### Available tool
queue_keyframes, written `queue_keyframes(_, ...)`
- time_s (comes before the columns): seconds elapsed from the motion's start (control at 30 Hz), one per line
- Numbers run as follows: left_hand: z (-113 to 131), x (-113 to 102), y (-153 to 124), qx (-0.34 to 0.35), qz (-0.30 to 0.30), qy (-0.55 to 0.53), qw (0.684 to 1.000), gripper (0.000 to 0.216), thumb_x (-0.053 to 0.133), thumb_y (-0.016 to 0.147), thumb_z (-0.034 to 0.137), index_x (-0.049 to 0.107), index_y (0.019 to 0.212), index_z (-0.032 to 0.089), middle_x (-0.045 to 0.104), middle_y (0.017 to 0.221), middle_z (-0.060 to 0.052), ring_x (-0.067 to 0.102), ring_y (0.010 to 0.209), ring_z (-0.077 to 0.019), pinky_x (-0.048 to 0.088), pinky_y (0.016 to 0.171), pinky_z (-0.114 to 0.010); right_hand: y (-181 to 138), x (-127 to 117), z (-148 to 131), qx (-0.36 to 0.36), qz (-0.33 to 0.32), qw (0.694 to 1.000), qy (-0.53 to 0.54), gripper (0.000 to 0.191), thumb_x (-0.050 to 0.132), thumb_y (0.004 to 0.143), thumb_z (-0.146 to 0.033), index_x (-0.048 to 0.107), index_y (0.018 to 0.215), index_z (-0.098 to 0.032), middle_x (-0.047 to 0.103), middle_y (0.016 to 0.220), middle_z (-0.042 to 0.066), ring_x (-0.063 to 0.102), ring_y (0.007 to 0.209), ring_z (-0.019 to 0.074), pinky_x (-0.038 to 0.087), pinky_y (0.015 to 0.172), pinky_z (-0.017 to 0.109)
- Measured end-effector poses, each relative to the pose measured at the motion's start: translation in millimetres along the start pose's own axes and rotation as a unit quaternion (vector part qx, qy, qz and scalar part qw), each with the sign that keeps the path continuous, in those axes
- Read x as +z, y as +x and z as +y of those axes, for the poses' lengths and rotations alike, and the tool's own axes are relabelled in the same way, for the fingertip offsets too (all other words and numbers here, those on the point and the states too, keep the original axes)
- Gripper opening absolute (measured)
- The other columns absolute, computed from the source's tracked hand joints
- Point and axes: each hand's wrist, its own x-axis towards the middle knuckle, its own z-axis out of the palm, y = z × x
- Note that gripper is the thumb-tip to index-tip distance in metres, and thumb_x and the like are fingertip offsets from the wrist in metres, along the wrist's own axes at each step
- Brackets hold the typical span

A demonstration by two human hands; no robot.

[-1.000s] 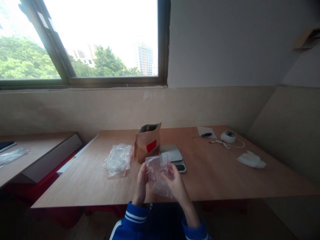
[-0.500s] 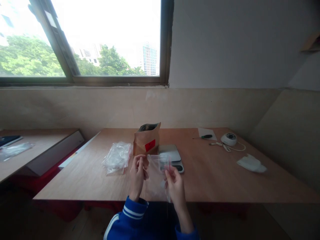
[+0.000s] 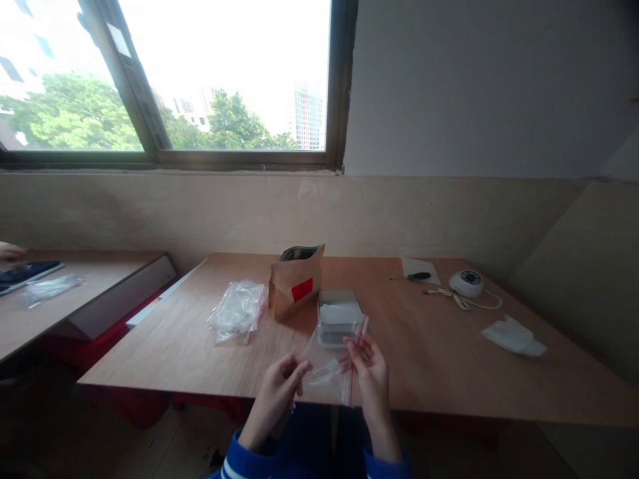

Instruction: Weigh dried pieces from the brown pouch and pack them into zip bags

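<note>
Between my hands, over the table's front edge, a clear zip bag (image 3: 324, 369) is stretched out, its red seal strip on the right side. My left hand (image 3: 282, 386) pinches the bag's left edge between thumb and fingers. My right hand (image 3: 369, 366) grips it by the red strip. Behind the bag lies a small weighing scale (image 3: 339, 301), partly seen through the plastic. A brown paper pouch (image 3: 287, 289) with a red label stands open-topped to the left of the scale. Left of the pouch rests a stack of clear zip bags (image 3: 237, 309).
Toward the right are a screwdriver (image 3: 419, 275) on white paper, a white dome camera (image 3: 466, 283) with its cable, and a crumpled white bag (image 3: 514, 336). On the neighbouring table at left, another person's hand (image 3: 10, 251) is near a dark flat object (image 3: 30, 271).
The zip bag has been turned, so its red strip now runs down the right side. Both hands have come lower and nearer me. Another person's hand has appeared at far left.
</note>
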Motion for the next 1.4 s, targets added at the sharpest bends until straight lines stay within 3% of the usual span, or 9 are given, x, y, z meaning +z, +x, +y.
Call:
queue_keyframes(0.1,9.3,-32.3,-11.2,-0.017,0.054,-0.002,0.998,0.055,0.064,0.060,0.071,0.057,0.071,0.017,0.045,0.043,0.006,0.034,0.030,-0.0053,0.023,0.030,-0.017,5.8,-19.1,-6.0,0.010,-0.010,1.000,-0.005,0.061,0.061,0.076,-0.061,0.055,0.117,-0.016,0.072,0.097,0.012,0.068,0.068,0.0225,0.053,0.056,0.033)
queue_keyframes(0.3,33.6,-118.1,-22.0,0.044,0.255,-0.005,0.966,0.064,0.067,0.055,0.071,0.062,0.088,0.017,0.037,0.049,0.009,0.033,0.037,-0.0067,0.027,0.034,-0.019,26.1,-87.4,-10.2,-0.012,0.130,0.991,-0.034,0.063,0.059,0.070,-0.066,0.058,0.106,-0.014,0.069,0.078,0.005,0.061,0.057,0.0163,0.049,0.049,0.027)
queue_keyframes(0.47,35.2,-153.5,30.3,0.039,0.304,0.154,0.939,0.056,0.052,0.068,0.066,0.063,0.088,0.015,0.047,0.055,0.002,0.048,0.051,-0.0161,0.041,0.046,-0.027,29.0,-121.5,-9.0,-0.016,0.168,0.982,-0.082,0.058,0.057,0.070,-0.065,0.061,0.097,-0.014,0.067,0.076,0.004,0.057,0.056,0.0140,0.047,0.049,0.025)
queue_keyframes(0.6,25.8,-165.8,67.6,-0.031,0.321,0.371,0.871,0.047,0.056,0.065,0.056,0.063,0.077,0.011,0.063,0.092,-0.020,0.054,0.104,-0.0413,0.044,0.086,-0.052,26.4,-132.7,-8.3,-0.030,0.177,0.978,-0.106,0.057,0.050,0.075,-0.066,0.061,0.096,-0.014,0.067,0.076,0.004,0.056,0.055,0.0137,0.047,0.050,0.026)
queue_keyframes(0.7,18.6,-156.2,62.5,0.006,0.467,0.400,0.788,0.063,0.049,0.073,0.056,0.058,0.108,0.005,0.041,0.133,-0.029,0.038,0.123,-0.0482,0.034,0.097,-0.062,29.1,-139.0,-5.5,-0.024,0.189,0.975,-0.114,0.060,0.049,0.074,-0.070,0.061,0.093,-0.014,0.066,0.073,0.005,0.055,0.051,0.0143,0.045,0.047,0.027)
queue_keyframes(0.77,10.8,-134.7,50.2,0.093,0.493,0.392,0.771,0.055,0.042,0.080,0.049,0.054,0.114,0.008,0.044,0.130,-0.024,0.042,0.121,-0.0408,0.034,0.099,-0.057,32.1,-140.8,-2.5,-0.021,0.201,0.972,-0.121,0.061,0.049,0.072,-0.072,0.060,0.092,-0.015,0.066,0.071,0.005,0.055,0.051,0.0149,0.045,0.046,0.028)
queue_keyframes(0.93,-26.4,-44.5,37.8,0.193,0.309,0.332,0.870,0.026,0.037,0.087,0.033,0.057,0.091,0.017,0.060,0.092,-0.011,0.057,0.090,-0.0254,0.047,0.083,-0.040,34.9,-134.1,3.2,-0.047,0.217,0.957,-0.185,0.058,0.045,0.075,-0.071,0.061,0.088,-0.016,0.063,0.066,0.003,0.051,0.049,0.0137,0.044,0.046,0.027)
queue_keyframes(1.07,-48.0,4.3,40.4,0.165,0.224,0.458,0.844,0.027,0.039,0.086,0.023,0.060,0.101,0.016,0.060,0.107,-0.014,0.055,0.102,-0.0278,0.042,0.087,-0.042,32.2,-130.8,2.9,-0.049,0.235,0.945,-0.222,0.055,0.043,0.076,-0.068,0.061,0.083,-0.016,0.061,0.060,0.003,0.054,0.050,0.0160,0.046,0.048,0.029)
queue_keyframes(1.4,-46.1,3.4,34.2,0.130,0.198,0.514,0.825,0.032,0.034,0.091,0.023,0.058,0.113,0.019,0.058,0.120,-0.011,0.053,0.109,-0.0257,0.039,0.091,-0.041,27.2,-119.8,8.9,-0.060,0.268,0.887,-0.372,0.042,0.036,0.081,-0.052,0.061,0.082,-0.020,0.066,0.069,0.009,0.061,0.060,0.0235,0.042,0.055,0.031)
